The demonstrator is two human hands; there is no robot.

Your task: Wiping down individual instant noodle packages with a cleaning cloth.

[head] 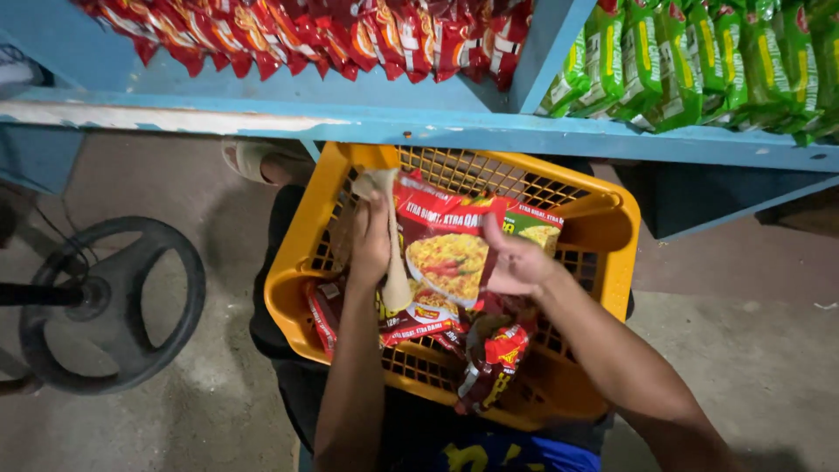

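Observation:
A yellow plastic basket (603,229) rests on my lap below a blue shelf. My left hand (371,245) grips a beige cloth (395,284) and also touches the left edge of a red noodle packet (444,249). My right hand (517,262) holds the same packet's right edge, with a green-labelled packet (535,229) right behind it. More red noodle packets (424,319) lie in the basket bottom, and a dark red packet (491,363) hangs beneath my right wrist.
The blue shelf (350,122) carries a row of red packets (350,35) on the left and green packets (699,61) on the right, split by a blue divider. A round black fan base (114,306) stands on the concrete floor at left. A sandalled foot (258,162) shows beneath the shelf.

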